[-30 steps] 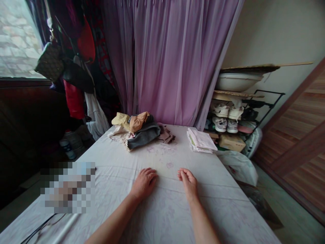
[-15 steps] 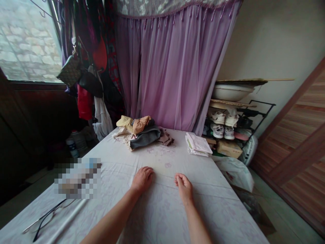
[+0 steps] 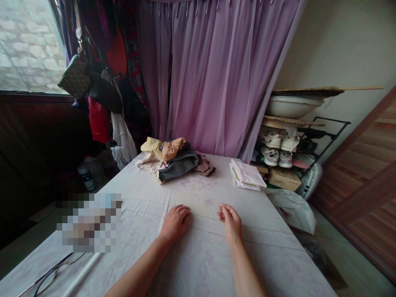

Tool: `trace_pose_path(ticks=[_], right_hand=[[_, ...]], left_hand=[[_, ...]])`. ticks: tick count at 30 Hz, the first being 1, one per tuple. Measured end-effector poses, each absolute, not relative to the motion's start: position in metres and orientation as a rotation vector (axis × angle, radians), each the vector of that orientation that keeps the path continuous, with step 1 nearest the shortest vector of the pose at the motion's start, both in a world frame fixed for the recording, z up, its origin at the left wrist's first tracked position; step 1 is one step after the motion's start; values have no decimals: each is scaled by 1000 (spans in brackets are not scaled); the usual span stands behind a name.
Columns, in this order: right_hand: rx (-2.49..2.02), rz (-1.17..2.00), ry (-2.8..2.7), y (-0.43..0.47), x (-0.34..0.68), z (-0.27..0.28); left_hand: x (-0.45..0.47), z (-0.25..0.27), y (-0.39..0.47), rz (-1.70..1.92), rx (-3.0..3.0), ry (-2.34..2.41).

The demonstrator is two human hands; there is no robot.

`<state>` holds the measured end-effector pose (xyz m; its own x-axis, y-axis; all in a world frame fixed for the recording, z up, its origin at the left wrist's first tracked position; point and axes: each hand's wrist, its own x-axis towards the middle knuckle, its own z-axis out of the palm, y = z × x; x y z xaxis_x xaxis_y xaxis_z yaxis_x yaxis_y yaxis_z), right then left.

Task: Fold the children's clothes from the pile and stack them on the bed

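Note:
My left hand rests palm down on the cloth-covered table, its fingers loosely bent and nothing visible in it. To its right, my right hand stands on its little-finger side. Its fingers are curled in, with the thumb against the forefinger, and nothing shows in them. The hands are apart from each other. Beyond them, at the far end, lies a heap of clothes with a dark grey garment, a yellow piece and an orange-tan piece. A folded pale cloth lies at the far right edge.
Thin dark cords or wires lie at the near left, beside a blurred-out patch. A purple curtain hangs behind the table. To the right stand a shoe rack with white shoes, a white basin and a plastic bag.
The head view has tilted down slightly and shifted. My right hand sits a little farther right in view, its fingers slightly looser. My left hand stays on the table.

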<state>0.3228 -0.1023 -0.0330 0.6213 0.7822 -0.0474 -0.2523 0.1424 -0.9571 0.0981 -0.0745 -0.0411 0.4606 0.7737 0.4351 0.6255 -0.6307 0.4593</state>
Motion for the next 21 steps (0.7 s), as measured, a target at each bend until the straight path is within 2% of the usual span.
trace_pose_path(ticks=[6, 14, 21], right_hand=[[-1095, 890, -578, -68, 316, -13], [-712, 1316, -330, -69, 333, -34], [-552, 1409, -310, -75, 344, -34]], left_hand=[[99, -38, -78, 936, 2480, 1225], [98, -37, -80, 919, 2510, 1234], [94, -42, -77, 905, 2564, 1214]])
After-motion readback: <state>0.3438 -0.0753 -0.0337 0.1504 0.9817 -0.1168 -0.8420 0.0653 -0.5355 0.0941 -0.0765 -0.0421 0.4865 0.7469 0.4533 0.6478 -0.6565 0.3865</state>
